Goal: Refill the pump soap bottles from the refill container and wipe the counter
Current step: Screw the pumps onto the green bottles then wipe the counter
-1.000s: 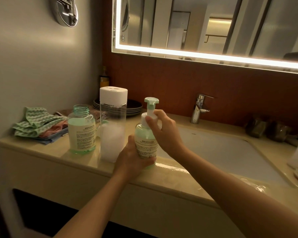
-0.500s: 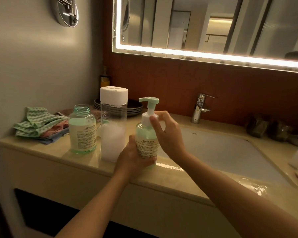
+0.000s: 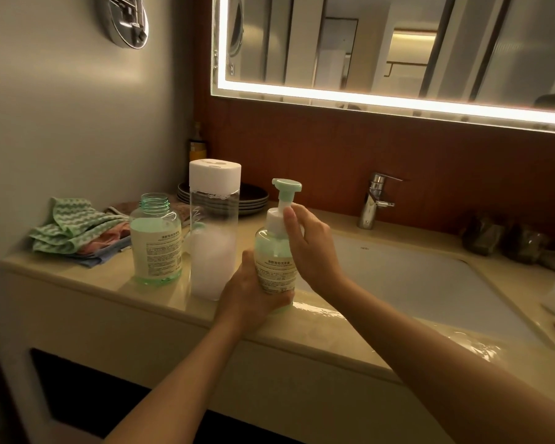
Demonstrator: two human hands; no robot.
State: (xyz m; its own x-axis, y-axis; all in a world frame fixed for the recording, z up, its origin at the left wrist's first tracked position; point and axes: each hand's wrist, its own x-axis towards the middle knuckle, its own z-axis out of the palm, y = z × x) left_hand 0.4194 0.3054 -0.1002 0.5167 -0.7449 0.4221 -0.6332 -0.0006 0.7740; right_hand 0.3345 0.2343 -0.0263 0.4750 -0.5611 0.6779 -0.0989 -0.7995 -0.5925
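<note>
The pump bottle [image 3: 274, 267] stands upright at the front edge of the counter [image 3: 135, 302], just left of the sink basin [image 3: 430, 283], with its green pump head [image 3: 286, 185] pointing left. The left hand [image 3: 253, 293] grips the lower body of the bottle from the left side, fingers wrapped round the label and closed against it. The right hand [image 3: 313, 248] is at the white collar [image 3: 274, 219] below the pump head; the thumb [image 3: 289, 216] presses on the near side of the collar and the remaining fingers curl round behind it, where their tips are hidden. Both forearms reach in from the bottom of the view. A tall clear container [image 3: 213, 232] with a white lid stands just beside the left hand, on its left; whitish contents fill its lower part. A second bottle [image 3: 156, 241] of the same green type stands to the left of the container, close to it, with its threaded neck open and no pump fitted; green liquid reaches roughly to its shoulder. Folded cloths [image 3: 72, 232] lie in a pile at the left end of the counter against the wall. A stack of dark plates [image 3: 253, 197] sits behind the container. A chrome faucet [image 3: 377, 200] stands behind the basin. The counter surface in front of the basin shows a glossy, wet-looking patch [image 3: 321, 312]. A lit mirror [image 3: 398, 43] hangs above.
</note>
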